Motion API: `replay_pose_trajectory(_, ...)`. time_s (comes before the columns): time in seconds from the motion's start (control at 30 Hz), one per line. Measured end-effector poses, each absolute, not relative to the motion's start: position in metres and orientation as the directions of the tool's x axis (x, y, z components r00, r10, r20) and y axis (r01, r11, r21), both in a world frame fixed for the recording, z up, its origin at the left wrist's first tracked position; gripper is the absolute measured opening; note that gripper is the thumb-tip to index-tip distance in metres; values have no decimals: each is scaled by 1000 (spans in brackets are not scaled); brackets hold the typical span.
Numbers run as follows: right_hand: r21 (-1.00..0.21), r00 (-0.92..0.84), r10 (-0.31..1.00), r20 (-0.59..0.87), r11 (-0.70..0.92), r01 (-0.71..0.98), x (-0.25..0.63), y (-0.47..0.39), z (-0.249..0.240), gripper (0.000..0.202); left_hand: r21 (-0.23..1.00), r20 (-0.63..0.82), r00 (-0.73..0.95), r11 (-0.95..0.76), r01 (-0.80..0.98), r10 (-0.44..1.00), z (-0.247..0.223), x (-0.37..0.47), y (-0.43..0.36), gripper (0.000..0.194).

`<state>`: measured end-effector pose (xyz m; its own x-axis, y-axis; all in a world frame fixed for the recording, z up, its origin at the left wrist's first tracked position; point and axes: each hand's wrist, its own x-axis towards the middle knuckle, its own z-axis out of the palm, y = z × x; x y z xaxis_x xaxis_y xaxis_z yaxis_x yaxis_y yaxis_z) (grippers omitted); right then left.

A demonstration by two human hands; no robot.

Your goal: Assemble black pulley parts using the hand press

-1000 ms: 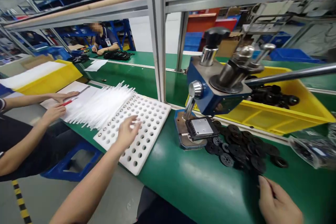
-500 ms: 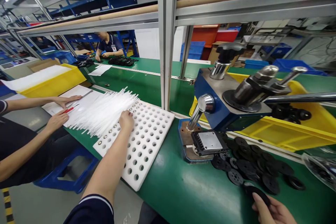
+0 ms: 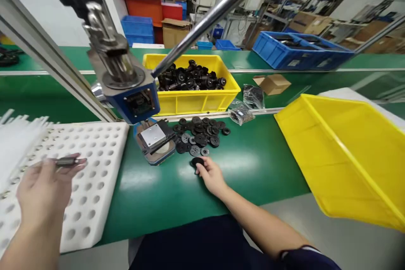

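My left hand (image 3: 47,185) is closed on a dark metal shaft (image 3: 67,161), held level above the white foam tray (image 3: 103,202) with rows of round holes. In my right hand (image 3: 212,176) a black disc (image 3: 196,161) is pinched between thumb and fingers, just above the green bench. Many loose black discs (image 3: 201,138) are piled beyond that hand. Left of the pile stands the blue hand press (image 3: 133,101), with a flat metal plate (image 3: 153,135) on its base.
A yellow bin (image 3: 196,102) of black parts sits behind the discs, beside plastic bags (image 3: 241,112) and a small cardboard box (image 3: 274,84). Another yellow bin (image 3: 348,156) tilts at the right. The press lever (image 3: 205,21) slants overhead; white tubes (image 3: 15,139) lie left.
The view has swung right. My left hand has come up from the foam tray with a dark shaft in it. My right hand still holds the black disc, and the neighbouring worker's hands are out of view.
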<state>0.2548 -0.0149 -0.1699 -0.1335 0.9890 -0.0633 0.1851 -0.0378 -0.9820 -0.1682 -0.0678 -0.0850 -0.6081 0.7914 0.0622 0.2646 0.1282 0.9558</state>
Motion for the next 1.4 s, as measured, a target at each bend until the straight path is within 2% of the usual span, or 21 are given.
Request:
replay_pose_trajectory(0.1,-987,-271,954,-126,-93,131,239,-17,-171,35,984,-172,-400,178,-23,900,-80,-93,-86,30)
replay_pose_trajectory(0.17,-987,-331,932,-147,-118,106,231,-14,-172,34,972,-231,-229,236,-2,946,-88,-44,-90,27)
replay_pose_trajectory(0.27,-990,-368,919,-139,-116,85,228,-10,-174,32,965,-248,52,243,98,967,-114,14,-82,36)
replay_pose_trajectory(0.37,-994,-353,931,-90,-64,85,232,-15,-174,32,963,-267,155,255,92,951,-140,47,-65,37)
replay_pose_trajectory(0.5,-991,-286,958,32,69,119,236,-25,-174,29,965,-262,164,257,54,951,-157,63,-47,34)
replay_pose_trajectory(0.7,-963,-261,950,173,219,159,238,-26,-173,26,975,-207,105,196,104,973,-169,63,-51,37)
replay_pose_trajectory(1.1,-923,-297,918,264,329,197,239,-25,-174,29,984,-168,111,159,84,980,-171,62,-53,34)
replay_pose_trajectory(1.27,-804,-354,810,467,556,213,240,-24,-166,37,981,-181,115,171,91,977,-168,61,-54,33)
replay_pose_trajectory(1.4,-743,-392,765,511,623,246,242,-26,-163,45,980,-194,123,187,67,973,-166,61,-54,31)
